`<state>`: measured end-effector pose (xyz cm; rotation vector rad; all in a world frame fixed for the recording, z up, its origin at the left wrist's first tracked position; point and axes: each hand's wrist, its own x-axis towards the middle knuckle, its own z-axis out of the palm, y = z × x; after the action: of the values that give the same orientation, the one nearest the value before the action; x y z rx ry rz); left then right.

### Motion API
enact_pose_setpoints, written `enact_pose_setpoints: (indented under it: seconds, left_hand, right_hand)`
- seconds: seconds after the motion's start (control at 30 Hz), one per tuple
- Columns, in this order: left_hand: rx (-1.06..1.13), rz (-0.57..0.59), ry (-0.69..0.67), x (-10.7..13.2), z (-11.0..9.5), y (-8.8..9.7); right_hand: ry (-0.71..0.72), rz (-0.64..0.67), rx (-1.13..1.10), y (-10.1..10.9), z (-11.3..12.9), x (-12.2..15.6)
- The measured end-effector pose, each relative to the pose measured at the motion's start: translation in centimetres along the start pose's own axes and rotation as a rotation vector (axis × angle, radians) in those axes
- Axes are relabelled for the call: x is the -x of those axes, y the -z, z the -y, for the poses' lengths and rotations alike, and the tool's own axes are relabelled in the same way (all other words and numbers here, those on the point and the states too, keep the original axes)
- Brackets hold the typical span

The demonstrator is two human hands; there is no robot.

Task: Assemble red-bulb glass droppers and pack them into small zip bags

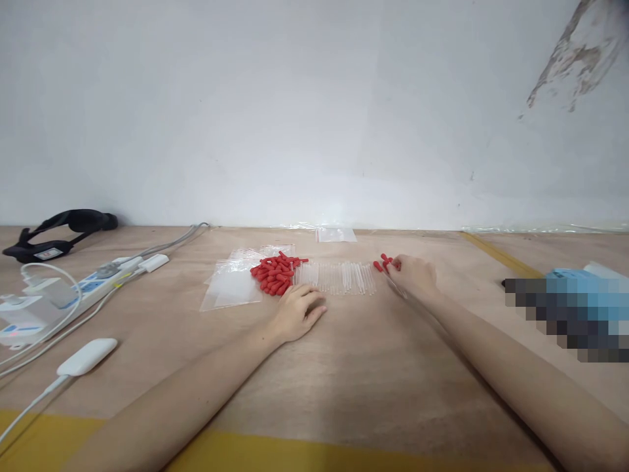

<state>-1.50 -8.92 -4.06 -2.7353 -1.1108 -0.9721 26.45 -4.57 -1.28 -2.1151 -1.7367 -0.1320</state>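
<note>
Faced a pale wall (295, 98) rising well behind the row of clear tubes (339, 277). Found a plywood desk (344, 367) carrying that row, with a yellow strip (304, 455) along its near edge, well in front of the row. Made out a blurred blue-and-dark patch (574, 308) well to the right of the row, too pixelated to identify. Saw a white power strip (93, 285) with plugs and cables well to the left of the row, and a black headband (59, 233) farther left and behind. Noted flat clear bags (230, 288) just left of the row, partly under a heap of red caps (275, 274) touching the row's left end. Found the left hand (297, 311) palm down on the desk just in front of the row's left end, beside the heap, fingers (314, 311) loosely spread and holding nothing. Found the right hand (413, 274) at the row's right end, fingers curled closed around a handful of red caps (386, 262) poking out toward the row; could not tell whether a tube lay in that hand as well. Spotted a white oval adapter (88, 356) on its cable well to the left and in front of the row, and one small clear bag (335, 234) directly behind the row, near the wall.
</note>
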Motion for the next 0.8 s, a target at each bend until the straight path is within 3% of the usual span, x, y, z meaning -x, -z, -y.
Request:
enact_pose_setpoints:
  seconds: [0.17,0.33,0.57,0.8]
  left_hand:
    - [-0.007,0.020,0.003,0.0,0.0,0.0]
    - [-0.025,0.025,-0.004,0.0,-0.1,0.0]
    - [-0.042,0.024,-0.003,-0.1,-0.1,0.2]
    - [-0.091,-0.022,0.004,0.0,-0.6,0.2]
  right_hand:
    - [-0.049,0.001,0.067,-1.9,-0.2,-0.3]
    - [0.016,-0.032,0.055,-1.6,0.6,0.1]
    - [0.038,0.180,0.096,-1.7,3.4,-0.5]
    - [0.014,0.232,0.127,-2.2,4.2,-1.5]
